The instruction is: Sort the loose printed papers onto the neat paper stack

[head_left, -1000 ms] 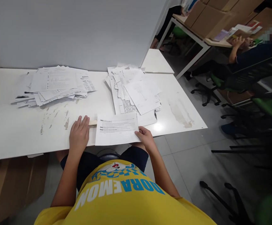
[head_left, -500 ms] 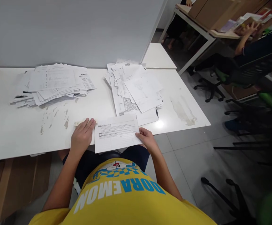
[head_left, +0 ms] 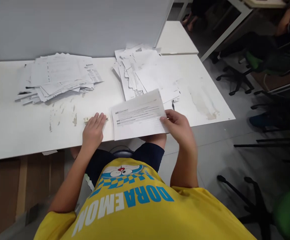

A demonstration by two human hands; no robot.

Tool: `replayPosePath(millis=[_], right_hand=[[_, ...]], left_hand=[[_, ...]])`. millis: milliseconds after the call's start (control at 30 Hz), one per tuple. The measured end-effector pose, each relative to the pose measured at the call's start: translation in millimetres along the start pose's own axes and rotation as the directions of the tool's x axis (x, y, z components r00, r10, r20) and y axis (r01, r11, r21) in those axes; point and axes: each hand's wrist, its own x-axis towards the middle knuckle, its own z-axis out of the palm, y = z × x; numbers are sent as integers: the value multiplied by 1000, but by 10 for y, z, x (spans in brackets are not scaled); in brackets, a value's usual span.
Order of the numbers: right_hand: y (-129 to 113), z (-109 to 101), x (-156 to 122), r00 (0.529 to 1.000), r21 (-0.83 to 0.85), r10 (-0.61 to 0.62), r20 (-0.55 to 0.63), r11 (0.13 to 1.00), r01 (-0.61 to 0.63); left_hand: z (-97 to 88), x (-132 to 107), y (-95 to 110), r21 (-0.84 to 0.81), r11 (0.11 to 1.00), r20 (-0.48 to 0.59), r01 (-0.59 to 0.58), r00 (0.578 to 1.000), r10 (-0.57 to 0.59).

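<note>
The right hand (head_left: 178,128) pinches the right edge of a sheet (head_left: 140,116), its long axis running leftward near the table (head_left: 35,133) front to just short of the left hand (head_left: 93,131), flat over a pale strip (head_left: 86,119), with the right pile (head_left: 148,70) close behind and open surface before the left pile (head_left: 60,73).

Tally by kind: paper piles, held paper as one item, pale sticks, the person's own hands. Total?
Left paper pile, right paper pile: 2
Held paper: 1
Pale stick, seemingly one piece: 1
Left hand, right hand: 2
Total: 6
</note>
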Motion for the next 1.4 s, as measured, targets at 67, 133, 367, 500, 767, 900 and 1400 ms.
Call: replayPosePath(millis=[67,133,367,500,767,900,1400], right_hand=[[-168,24,166,995,-11,-80,-63,997,79],[-312,255,512,987,29,-150,-62,988,152],[-995,2043,1854,948,-188,-270,171,935,300],[-1192,2418,1984,917,-343,-320,237,856,387],[-688,915,1888,990,-741,-94,103,657,140],[-181,390,1532,996,-800,54,69,599,23],[-112,-311,1803,994,-684,17,112,727,65]], left_hand=[[-10,-4,7,16,1000,-14,-5,1000,5],[-19,-10,16,22,1000,-24,-4,1000,4],[-22,-35,-3,45,998,-50,-36,998,38],[2,-30,-41,66,996,-70,-62,995,67],[-9,-21,-94,140,981,-117,-136,981,153],[-14,-6,-100,154,980,-137,-125,980,146],[-31,-6,-122,159,983,-172,-95,978,122]])
